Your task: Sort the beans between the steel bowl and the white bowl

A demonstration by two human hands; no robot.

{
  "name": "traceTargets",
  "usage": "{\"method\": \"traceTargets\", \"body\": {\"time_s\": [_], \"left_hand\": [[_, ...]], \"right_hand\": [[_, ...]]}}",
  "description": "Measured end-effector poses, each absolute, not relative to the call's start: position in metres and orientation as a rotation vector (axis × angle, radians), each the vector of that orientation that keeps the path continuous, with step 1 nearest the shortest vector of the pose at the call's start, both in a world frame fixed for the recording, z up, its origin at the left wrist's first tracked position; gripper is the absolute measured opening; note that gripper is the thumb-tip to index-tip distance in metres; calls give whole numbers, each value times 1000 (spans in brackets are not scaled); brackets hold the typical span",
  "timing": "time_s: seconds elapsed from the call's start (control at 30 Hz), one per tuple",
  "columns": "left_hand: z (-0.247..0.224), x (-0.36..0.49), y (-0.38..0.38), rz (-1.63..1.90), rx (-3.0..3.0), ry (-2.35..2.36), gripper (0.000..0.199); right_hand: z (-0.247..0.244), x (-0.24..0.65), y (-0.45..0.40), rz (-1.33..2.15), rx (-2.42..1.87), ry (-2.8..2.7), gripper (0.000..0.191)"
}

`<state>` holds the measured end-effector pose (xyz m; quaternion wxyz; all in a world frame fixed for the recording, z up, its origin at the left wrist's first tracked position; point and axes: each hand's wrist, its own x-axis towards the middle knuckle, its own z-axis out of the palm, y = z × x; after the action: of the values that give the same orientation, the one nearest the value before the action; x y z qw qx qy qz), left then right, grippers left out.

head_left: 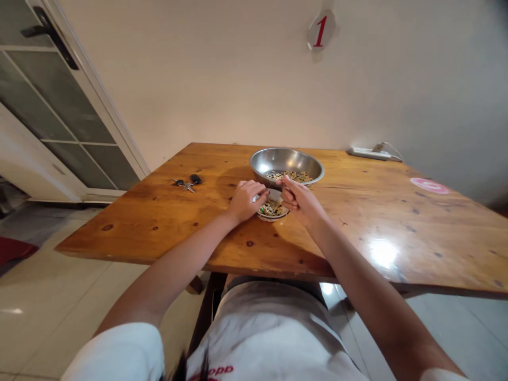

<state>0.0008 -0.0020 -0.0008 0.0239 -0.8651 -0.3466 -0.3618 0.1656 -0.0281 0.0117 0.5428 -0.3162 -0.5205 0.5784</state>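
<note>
The left hand [246, 202] sits near the middle of the frame, its fingers [257, 189] together and curled over the rim of a small white bowl [273, 218] of mixed beans and seeds; whether they clamp it, I cannot tell. The right hand [301, 205] holds its fingers [286, 182] pinched together just above that bowl, beside a steel bowl [286, 160] of similar seeds on the wooden tabletop [357, 211].

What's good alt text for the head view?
Two bare hands work over a small bowl of mixed beans and seeds on a wooden table, the left hand at its rim, the right hand just above it. A steel bowl of similar mix sits behind; car keys lie to the left.
</note>
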Motion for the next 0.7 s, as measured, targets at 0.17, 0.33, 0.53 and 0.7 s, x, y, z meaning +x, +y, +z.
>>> {"method": "traceTargets", "body": {"time_s": [0.17, 0.33, 0.53, 0.7], "left_hand": [[1, 1, -5, -1126, -2704, -1014, 33], [2, 2, -10, -1174, -2748, -894, 33], [4, 1, -11, -1202, -2777, -849, 31], [7, -1, -12, -1146, -2902, -784, 30]], "right_hand": [[15, 166, -31, 1406, -758, -1277, 26], [16, 162, -36, 1320, -805, -1348, 26], [16, 164, -35, 1242, -859, -1365, 27], [18, 166, -34, 1208, -953, -1447, 28]]}}
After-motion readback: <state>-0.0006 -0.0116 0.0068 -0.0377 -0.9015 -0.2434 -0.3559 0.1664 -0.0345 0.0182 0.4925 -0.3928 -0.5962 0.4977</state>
